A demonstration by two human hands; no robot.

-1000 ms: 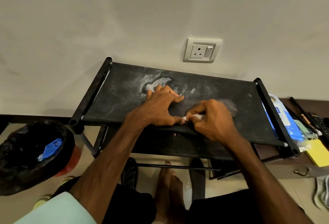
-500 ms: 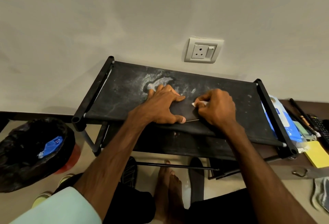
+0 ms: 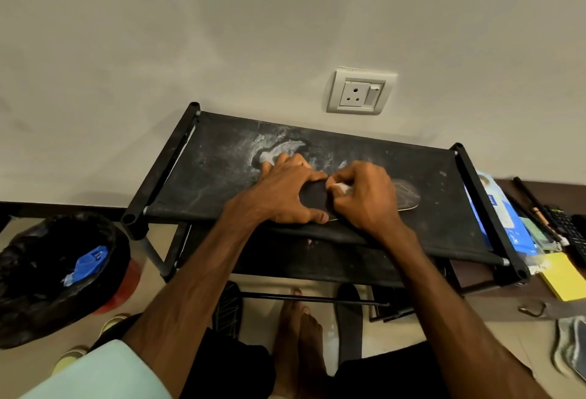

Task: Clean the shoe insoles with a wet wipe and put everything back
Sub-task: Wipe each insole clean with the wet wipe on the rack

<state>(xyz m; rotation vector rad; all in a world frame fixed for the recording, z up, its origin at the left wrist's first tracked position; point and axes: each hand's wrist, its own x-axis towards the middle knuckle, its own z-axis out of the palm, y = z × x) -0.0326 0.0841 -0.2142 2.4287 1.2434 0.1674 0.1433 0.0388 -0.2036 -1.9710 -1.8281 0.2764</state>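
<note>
Insole (image 3: 314, 197) lies flat on the top shelf of the black shoe rack (image 3: 222, 157), toward its near edge. Left hand (image 3: 285, 191) presses it down with spread fingers; right hand (image 3: 364, 199) clenches a white wet wipe (image 3: 341, 188) against it.

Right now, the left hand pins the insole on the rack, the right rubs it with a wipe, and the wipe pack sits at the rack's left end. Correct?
Not quite: the pack sits at the rack's right end, as the head view shows. The rest holds.
</note>
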